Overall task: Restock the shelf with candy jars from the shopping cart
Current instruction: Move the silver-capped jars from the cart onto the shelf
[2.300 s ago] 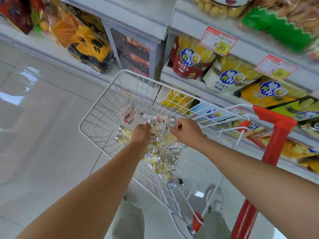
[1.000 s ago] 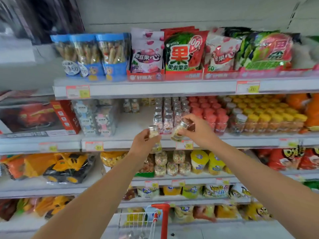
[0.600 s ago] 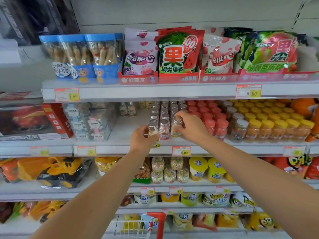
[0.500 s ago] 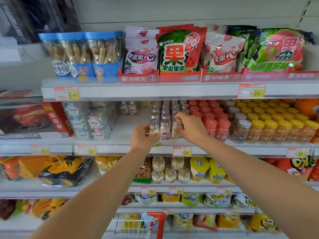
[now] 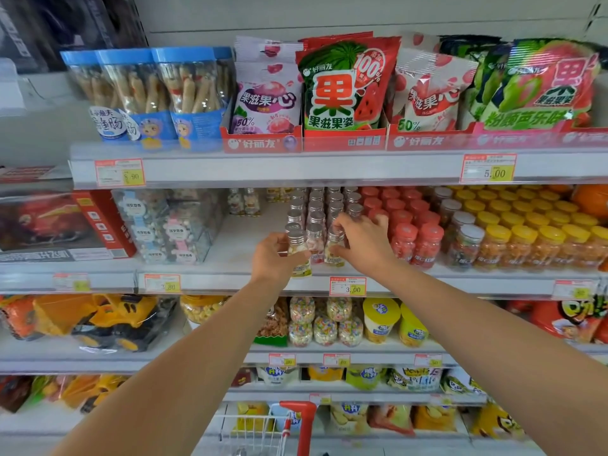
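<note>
On the middle shelf (image 5: 230, 255) stand rows of small clear candy jars with silver caps (image 5: 316, 209). My left hand (image 5: 274, 258) grips one such jar (image 5: 297, 248) with yellowish sweets, upright at the front left of the rows, near the shelf's front edge. My right hand (image 5: 360, 241) holds a second silver-capped jar (image 5: 335, 246) at the front right of the same rows, its base at shelf level. A pink-filled jar (image 5: 315, 243) stands between the two. The white wire shopping cart (image 5: 256, 432) with a red handle post shows at the bottom edge.
Red-capped jars (image 5: 414, 238) and yellow-capped jars (image 5: 533, 238) stand right of the silver-capped rows. Clear boxed sweets (image 5: 167, 225) sit to the left, with bare shelf between. Snack bags fill the shelf above (image 5: 342, 87); round jars (image 5: 324, 324) sit on the shelf below.
Both hands lifted jars out of the cart and up to the middle shelf. Over the last half second the jars have come down to the front of the silver-capped rows.
</note>
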The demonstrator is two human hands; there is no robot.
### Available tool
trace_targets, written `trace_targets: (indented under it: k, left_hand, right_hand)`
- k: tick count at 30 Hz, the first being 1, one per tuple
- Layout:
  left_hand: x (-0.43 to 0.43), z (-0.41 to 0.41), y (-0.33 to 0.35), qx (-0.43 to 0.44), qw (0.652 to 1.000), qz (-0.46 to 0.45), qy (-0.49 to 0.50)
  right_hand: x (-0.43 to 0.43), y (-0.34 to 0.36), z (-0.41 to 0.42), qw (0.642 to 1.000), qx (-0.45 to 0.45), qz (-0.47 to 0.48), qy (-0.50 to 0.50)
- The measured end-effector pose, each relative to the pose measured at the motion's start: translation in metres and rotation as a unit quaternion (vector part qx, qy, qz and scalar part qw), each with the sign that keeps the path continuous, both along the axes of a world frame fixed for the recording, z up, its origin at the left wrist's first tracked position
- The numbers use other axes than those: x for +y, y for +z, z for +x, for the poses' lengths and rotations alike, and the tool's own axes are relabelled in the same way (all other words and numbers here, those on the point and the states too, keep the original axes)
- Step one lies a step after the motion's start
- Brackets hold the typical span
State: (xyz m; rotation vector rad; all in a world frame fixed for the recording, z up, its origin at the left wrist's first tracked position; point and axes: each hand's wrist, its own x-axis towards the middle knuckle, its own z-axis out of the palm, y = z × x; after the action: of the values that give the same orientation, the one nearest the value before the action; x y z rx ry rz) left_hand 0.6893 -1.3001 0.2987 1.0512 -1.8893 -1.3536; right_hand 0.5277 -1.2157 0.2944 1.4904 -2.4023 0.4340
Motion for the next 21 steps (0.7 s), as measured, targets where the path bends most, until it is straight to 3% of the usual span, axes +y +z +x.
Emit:
trace_targets:
  k: [9,17,21]
  left_hand:
    - [-0.009,0.013,-0.001,-0.013,1.0,0.014,0.009]
    - [-0.034,0.043,0.006,-0.039,0.998,-0.024,0.037]
    - [-0.052,0.063,0.007,-0.041,0.997,-0.047,0.042]
  right_hand:
    - [0.017,0.014,0.008,0.991,-0.049,-0.114,0.055]
    - [-0.002,0.023,0.05,0.972,-0.12,-0.128,0.157]
    - [-0.022,0.027,0.068,0.966,-0.141,-0.145,0.163]
